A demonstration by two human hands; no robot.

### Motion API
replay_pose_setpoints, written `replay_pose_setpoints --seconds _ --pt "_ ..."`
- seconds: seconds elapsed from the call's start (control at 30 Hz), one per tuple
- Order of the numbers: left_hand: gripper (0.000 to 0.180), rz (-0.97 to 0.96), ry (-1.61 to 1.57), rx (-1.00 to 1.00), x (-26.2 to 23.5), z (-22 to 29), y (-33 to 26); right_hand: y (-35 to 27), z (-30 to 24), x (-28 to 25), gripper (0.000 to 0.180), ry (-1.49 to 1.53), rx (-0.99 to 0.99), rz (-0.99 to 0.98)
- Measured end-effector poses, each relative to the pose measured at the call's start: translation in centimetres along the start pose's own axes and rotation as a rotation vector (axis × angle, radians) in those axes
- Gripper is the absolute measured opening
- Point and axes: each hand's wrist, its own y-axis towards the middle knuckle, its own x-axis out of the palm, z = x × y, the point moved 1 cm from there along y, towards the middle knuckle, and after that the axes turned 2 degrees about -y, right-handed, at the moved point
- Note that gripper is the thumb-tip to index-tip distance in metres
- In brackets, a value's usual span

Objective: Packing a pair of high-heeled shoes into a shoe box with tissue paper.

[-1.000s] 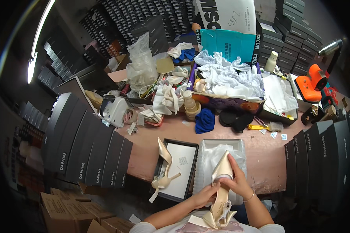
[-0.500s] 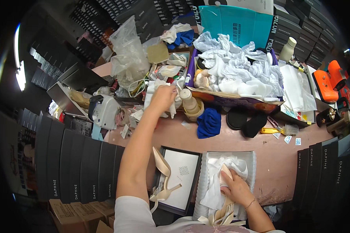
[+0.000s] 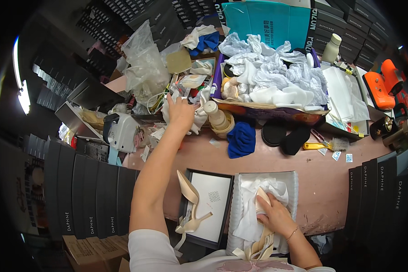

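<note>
Amid clutter, left hand point(image 3: 181, 111) fingers spread; right hand point(image 3: 276, 216) presses shoe point(image 3: 261, 206) (boxed).

Cream high-heeled shoe point(image 3: 261, 217) lying toe-up on crumpled white tissue paper point(image 3: 258, 199) inside an open shoe box point(image 3: 293, 190) (ribbon ties trailing off the near end). Matching shoe point(image 3: 189, 199) resting tilted on the dark box lid point(image 3: 213, 206) just beside it.
</note>
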Motion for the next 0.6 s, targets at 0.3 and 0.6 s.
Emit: replay_pose_setpoints --seconds 0.3,0.6 --pt "0.032 0.403 -0.692 -0.377 0.9 -9.5 1.1 -0.5 -0.1 0.2 0.064 0.021 -0.013 0.013" --pt "0.042 0.813 -2.073 -0.434 -1.3 -7.4 -5.5 -1.7 -1.2 0.2 0.068 -0.053 -0.068 0.176"
